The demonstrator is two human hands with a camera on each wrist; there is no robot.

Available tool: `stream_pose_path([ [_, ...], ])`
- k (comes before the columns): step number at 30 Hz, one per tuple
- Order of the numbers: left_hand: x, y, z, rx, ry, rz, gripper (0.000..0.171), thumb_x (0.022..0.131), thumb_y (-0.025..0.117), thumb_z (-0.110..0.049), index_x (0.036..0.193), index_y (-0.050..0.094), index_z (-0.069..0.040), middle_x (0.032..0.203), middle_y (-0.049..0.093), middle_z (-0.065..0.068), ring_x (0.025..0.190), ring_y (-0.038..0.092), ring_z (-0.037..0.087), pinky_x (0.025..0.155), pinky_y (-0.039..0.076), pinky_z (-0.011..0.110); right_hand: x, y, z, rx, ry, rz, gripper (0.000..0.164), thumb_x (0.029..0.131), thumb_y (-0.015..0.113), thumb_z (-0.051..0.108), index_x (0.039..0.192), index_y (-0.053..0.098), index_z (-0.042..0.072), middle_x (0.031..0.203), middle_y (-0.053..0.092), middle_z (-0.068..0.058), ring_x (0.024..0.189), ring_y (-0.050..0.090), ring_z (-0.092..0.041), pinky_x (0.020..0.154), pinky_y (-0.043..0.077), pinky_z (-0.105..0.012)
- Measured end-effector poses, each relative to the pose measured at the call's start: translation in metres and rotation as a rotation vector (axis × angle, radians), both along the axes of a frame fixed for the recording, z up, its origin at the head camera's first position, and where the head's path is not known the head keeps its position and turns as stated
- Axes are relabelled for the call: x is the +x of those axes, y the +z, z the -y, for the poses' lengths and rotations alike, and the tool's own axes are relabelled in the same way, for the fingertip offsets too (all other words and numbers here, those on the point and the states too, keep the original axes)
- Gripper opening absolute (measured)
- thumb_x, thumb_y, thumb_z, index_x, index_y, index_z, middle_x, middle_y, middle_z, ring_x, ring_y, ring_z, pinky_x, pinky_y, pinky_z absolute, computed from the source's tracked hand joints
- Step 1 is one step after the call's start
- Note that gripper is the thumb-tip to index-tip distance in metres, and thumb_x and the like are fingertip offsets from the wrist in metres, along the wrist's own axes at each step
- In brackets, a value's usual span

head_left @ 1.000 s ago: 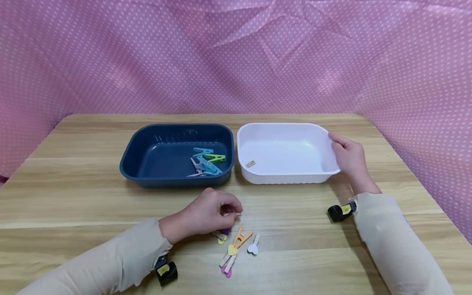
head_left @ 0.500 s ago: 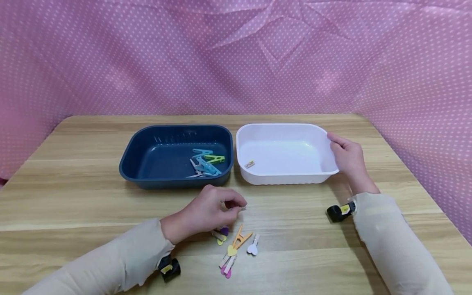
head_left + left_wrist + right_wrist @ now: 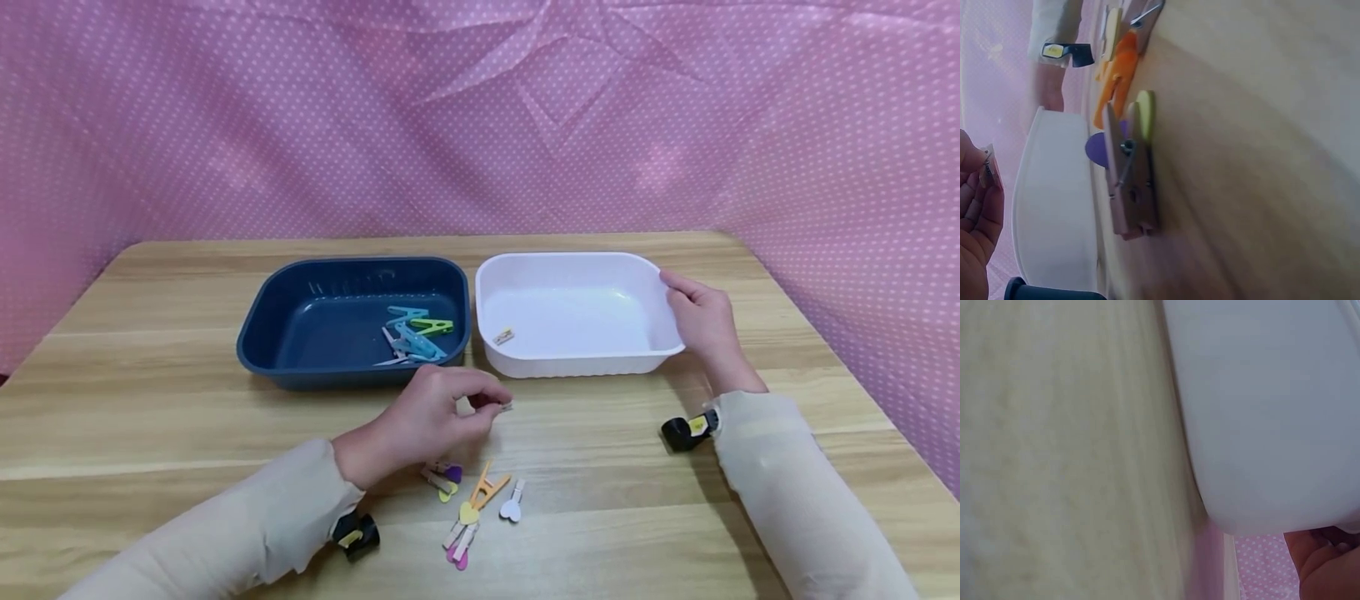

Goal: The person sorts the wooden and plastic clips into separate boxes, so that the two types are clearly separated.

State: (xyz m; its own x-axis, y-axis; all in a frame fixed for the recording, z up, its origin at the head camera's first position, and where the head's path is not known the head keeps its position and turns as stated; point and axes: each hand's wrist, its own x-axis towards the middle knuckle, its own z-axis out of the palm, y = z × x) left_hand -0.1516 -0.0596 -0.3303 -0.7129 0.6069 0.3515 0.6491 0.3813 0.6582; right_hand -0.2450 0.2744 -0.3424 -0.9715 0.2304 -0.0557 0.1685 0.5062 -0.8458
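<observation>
My left hand (image 3: 435, 417) pinches a small wooden clothespin (image 3: 989, 170) between thumb and fingertips, just in front of the two bins. My right hand (image 3: 705, 323) grips the right end of the white bin (image 3: 581, 365), thumb at its rim. One small clothespin (image 3: 503, 336) lies inside that bin, near its left wall. On the table below my left hand are an orange plastic clothespin (image 3: 487, 492), a wooden clothespin with a white heart (image 3: 511, 510), and several more with yellow, pink and purple hearts (image 3: 453, 473).
Left of the white bin stands a dark blue bin (image 3: 352, 379), their ends close together. It holds several blue, green and pale plastic clothespins (image 3: 420, 340) at its right side. A pink dotted cloth (image 3: 480, 125) hangs behind the wooden table (image 3: 150, 417).
My left hand has moved forward and right, away from the loose clothespins and closer to the white bin, carrying the small clothespin. My right hand keeps its grip on the white bin.
</observation>
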Motion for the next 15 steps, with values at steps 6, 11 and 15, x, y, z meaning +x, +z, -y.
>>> stream_pose_path([
  [6, 0.001, 0.006, -0.004, 0.025, 0.027, 0.002, 0.018, 0.084, 0.063, -0.004, 0.099, 0.071, -0.01, 0.091, 0.069, -0.004, 0.079, 0.057, 0.002, 0.07, 0.052, 0.02, 0.0, 0.002, 0.001, -0.006, -0.003, 0.007, 0.043, 0.099, 0.032, 0.028, 0.14, 0.04, 0.017, 0.147, 0.033, -0.007, 0.128, 0.041, -0.029, 0.1, 0.042, -0.043],
  [11, 0.0, 0.011, -0.008, 0.048, 0.032, 0.012, 0.021, 0.084, 0.062, -0.003, 0.102, 0.071, -0.01, 0.094, 0.069, -0.003, 0.081, 0.057, 0.003, 0.073, 0.052, 0.017, 0.0, 0.002, 0.001, -0.01, -0.001, 0.011, 0.042, 0.099, 0.032, 0.028, 0.14, 0.04, 0.017, 0.147, 0.033, -0.007, 0.128, 0.042, -0.029, 0.099, 0.042, -0.043],
  [15, -0.002, 0.013, -0.01, 0.064, 0.041, 0.02, 0.022, 0.085, 0.061, -0.003, 0.103, 0.07, -0.01, 0.095, 0.069, -0.003, 0.081, 0.057, 0.003, 0.071, 0.053, 0.02, 0.0, 0.002, 0.001, -0.014, 0.0, 0.015, 0.043, 0.099, 0.032, 0.028, 0.14, 0.04, 0.017, 0.147, 0.034, -0.007, 0.128, 0.042, -0.03, 0.099, 0.042, -0.043],
])
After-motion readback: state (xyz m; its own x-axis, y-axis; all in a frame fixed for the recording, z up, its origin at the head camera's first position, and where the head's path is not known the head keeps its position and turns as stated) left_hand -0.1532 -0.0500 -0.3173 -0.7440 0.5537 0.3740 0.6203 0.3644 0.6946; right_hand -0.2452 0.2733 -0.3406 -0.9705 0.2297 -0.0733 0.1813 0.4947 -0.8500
